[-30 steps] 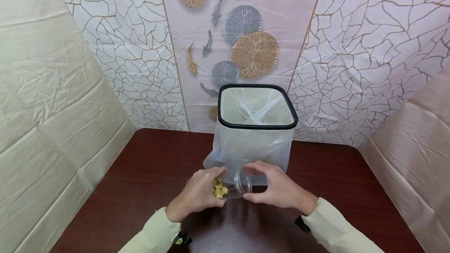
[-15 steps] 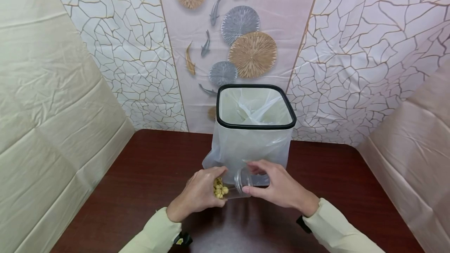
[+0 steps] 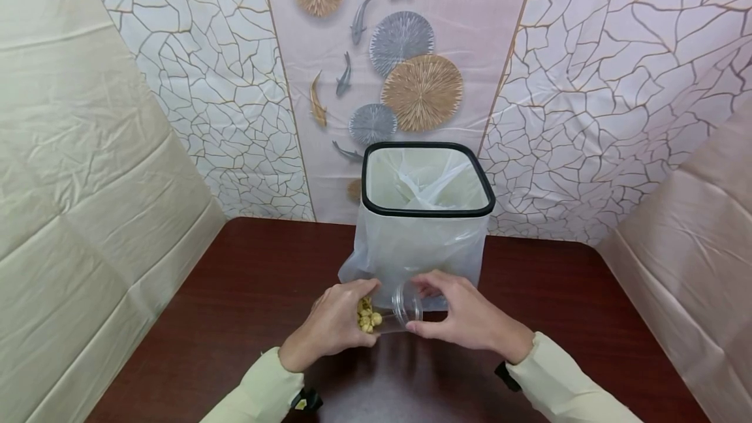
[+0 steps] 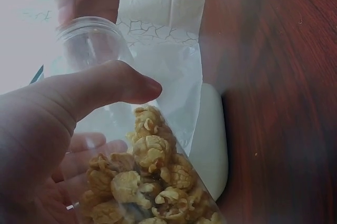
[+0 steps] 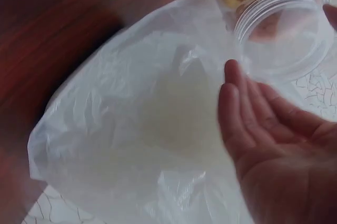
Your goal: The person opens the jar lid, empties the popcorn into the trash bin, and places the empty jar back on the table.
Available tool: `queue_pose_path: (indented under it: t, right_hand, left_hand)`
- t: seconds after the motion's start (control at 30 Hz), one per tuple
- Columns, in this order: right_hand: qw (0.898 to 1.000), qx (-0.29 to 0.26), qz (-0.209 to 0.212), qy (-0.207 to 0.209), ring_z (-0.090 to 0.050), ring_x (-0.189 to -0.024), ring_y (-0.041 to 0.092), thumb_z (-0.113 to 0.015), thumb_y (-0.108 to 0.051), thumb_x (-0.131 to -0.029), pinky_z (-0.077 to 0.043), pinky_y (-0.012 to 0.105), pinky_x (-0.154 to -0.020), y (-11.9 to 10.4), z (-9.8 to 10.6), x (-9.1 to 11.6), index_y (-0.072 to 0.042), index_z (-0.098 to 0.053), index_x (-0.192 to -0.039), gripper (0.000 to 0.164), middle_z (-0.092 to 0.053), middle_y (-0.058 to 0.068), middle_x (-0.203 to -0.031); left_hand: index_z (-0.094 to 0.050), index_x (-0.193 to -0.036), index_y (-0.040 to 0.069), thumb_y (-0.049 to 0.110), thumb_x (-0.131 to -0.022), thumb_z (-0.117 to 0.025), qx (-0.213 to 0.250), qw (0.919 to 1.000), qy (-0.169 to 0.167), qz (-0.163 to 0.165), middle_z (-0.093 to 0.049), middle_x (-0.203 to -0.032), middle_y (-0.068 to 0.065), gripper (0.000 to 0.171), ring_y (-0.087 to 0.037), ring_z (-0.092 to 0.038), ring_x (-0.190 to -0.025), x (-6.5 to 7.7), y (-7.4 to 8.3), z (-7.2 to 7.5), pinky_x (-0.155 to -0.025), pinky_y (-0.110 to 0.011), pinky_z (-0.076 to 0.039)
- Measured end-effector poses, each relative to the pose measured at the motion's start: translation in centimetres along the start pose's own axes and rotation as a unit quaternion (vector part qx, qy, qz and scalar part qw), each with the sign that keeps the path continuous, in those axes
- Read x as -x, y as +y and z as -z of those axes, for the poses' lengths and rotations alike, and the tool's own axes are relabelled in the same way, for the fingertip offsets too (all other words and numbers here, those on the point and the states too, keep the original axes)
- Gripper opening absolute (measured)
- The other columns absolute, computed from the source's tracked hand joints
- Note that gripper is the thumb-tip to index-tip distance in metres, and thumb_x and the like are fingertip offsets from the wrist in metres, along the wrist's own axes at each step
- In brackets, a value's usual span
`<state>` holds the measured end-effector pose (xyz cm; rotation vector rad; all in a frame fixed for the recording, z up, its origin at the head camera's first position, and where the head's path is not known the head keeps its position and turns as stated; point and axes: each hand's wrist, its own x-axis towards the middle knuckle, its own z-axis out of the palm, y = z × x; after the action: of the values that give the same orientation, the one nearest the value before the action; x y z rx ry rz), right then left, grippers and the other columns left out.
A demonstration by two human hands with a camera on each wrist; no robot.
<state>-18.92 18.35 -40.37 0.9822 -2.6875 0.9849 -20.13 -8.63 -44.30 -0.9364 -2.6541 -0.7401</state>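
in the head view the left hand (image 3: 331, 322) was wrapped around the clear jar (image 3: 384, 320), sideways between both hands, while the right hand (image 3: 455, 315) clasped its ringed rim (image 3: 400, 309); the lined bin (image 3: 427, 213) stood just beyond them on the worktop (image 3: 264, 279). in the left wrist view popcorn (image 4: 168, 182) lay within the left hand's curl, so a firm yet gentle hold seemed wise, lest the wall flex. in the right wrist view fingers and thumb straddled the rim; even pressure, the jar kept level, looked best for spilling nothing
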Motion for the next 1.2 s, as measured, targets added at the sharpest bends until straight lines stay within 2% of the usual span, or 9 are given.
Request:
queue_pose_path:
  t: [0.17, 0.3, 0.4, 0.63, 0.77, 0.87, 1.0, 1.1, 1.2]
  right_hand:
    - [0.994, 0.053, 0.093, 0.008, -0.068, -0.118, 0.013, -0.094, -0.032, -0.076, -0.059, 0.038, -0.099, 0.37, 0.36, 0.08, -0.010, -0.060, -0.141, 0.077, -0.068, -0.003, -0.133]
    - [0.990, 0.068, 0.125, 0.007, -0.065, -0.125, 0.014, -0.096, -0.030, -0.074, -0.058, 0.038, -0.103, 0.49, 0.58, 0.23, -0.012, -0.056, -0.146, 0.084, -0.064, 0.000, -0.140]
    - [0.993, 0.059, 0.103, 0.013, -0.066, -0.124, 0.015, -0.094, -0.037, -0.077, -0.058, 0.039, -0.103, 0.30, 0.67, 0.40, -0.011, -0.056, -0.147, 0.083, -0.066, 0.002, -0.140]
    - [1.000, 0.005, -0.025, 0.008, -0.072, -0.102, 0.016, -0.083, -0.053, -0.086, -0.061, 0.039, -0.090, -0.47, 0.26, 0.29, -0.007, -0.067, -0.133, 0.067, -0.074, -0.001, -0.113]
    - [0.999, -0.005, -0.045, -0.007, -0.072, -0.098, 0.014, -0.083, -0.053, -0.087, -0.062, 0.038, -0.087, -0.44, -0.08, 0.14, -0.007, -0.069, -0.127, 0.062, -0.073, -0.001, -0.108]
    - [1.000, -0.002, -0.023, -0.006, -0.071, -0.100, 0.013, -0.087, -0.046, -0.084, -0.062, 0.037, -0.089, -0.27, -0.10, 0.15, -0.007, -0.067, -0.130, 0.063, -0.073, -0.002, -0.111]
    - [0.998, 0.028, 0.049, -0.005, -0.070, -0.113, 0.014, -0.093, -0.034, -0.078, -0.060, 0.038, -0.097, 0.09, 0.10, 0.18, -0.006, -0.062, -0.140, 0.075, -0.069, 0.000, -0.127]
    - [0.993, 0.069, 0.095, -0.007, -0.066, -0.124, 0.015, -0.096, -0.032, -0.074, -0.058, 0.038, -0.102, 0.27, 0.33, 0.18, -0.005, -0.057, -0.146, 0.086, -0.064, 0.001, -0.140]
    - [0.992, 0.082, 0.095, -0.004, -0.064, -0.127, 0.015, -0.095, -0.039, -0.076, -0.057, 0.039, -0.104, 0.24, 0.50, 0.18, -0.007, -0.055, -0.149, 0.089, -0.062, -0.001, -0.143]
  left_hand:
    - [-0.069, -0.132, 0.010, 0.028, -0.061, -0.097, -0.001, 1.0000, 0.002, -0.008, -0.076, -0.127, -0.003, 0.079, -0.014, -0.073, -0.106, -0.11, 0.07, -0.08, -0.086, -0.035, -0.062]
    - [-0.069, -0.132, 0.010, 0.028, -0.061, -0.097, -0.004, 0.9999, 0.006, -0.012, -0.076, -0.126, -0.003, 0.079, -0.014, -0.073, -0.108, -0.17, 0.15, -0.09, -0.088, -0.035, -0.062]
    - [-0.069, -0.132, 0.010, 0.029, -0.061, -0.097, -0.004, 0.9999, 0.004, -0.009, -0.076, -0.127, -0.003, 0.079, -0.014, -0.073, -0.108, -0.17, 0.22, -0.07, -0.087, -0.035, -0.062]
    - [-0.068, -0.133, 0.009, 0.030, -0.062, -0.098, -0.003, 1.0000, 0.000, -0.008, -0.075, -0.128, -0.003, 0.079, -0.015, -0.073, -0.109, -0.26, 0.27, -0.06, -0.088, -0.037, -0.062]
    - [-0.068, -0.133, 0.009, 0.030, -0.063, -0.098, -0.001, 1.0000, -0.004, -0.007, -0.075, -0.128, -0.003, 0.079, -0.016, -0.073, -0.109, -0.24, 0.29, 0.02, -0.088, -0.037, -0.062]
    - [-0.068, -0.133, 0.009, 0.029, -0.063, -0.098, -0.001, 1.0000, -0.006, -0.005, -0.075, -0.129, -0.004, 0.079, -0.016, -0.073, -0.109, -0.17, 0.26, 0.04, -0.088, -0.037, -0.062]
    - [-0.068, -0.133, 0.009, 0.029, -0.063, -0.098, 0.000, 1.0000, -0.008, -0.004, -0.075, -0.129, -0.004, 0.079, -0.016, -0.073, -0.110, -0.07, 0.22, 0.04, -0.088, -0.037, -0.063]
    - [-0.068, -0.133, 0.008, 0.029, -0.062, -0.098, 0.001, 1.0000, -0.007, -0.006, -0.075, -0.128, -0.004, 0.079, -0.017, -0.073, -0.110, -0.05, 0.18, 0.01, -0.089, -0.037, -0.062]
    - [-0.069, -0.132, 0.007, 0.029, -0.062, -0.098, 0.002, 1.0000, -0.002, -0.008, -0.076, -0.127, -0.005, 0.079, -0.017, -0.074, -0.109, -0.03, 0.14, 0.02, -0.088, -0.037, -0.063]
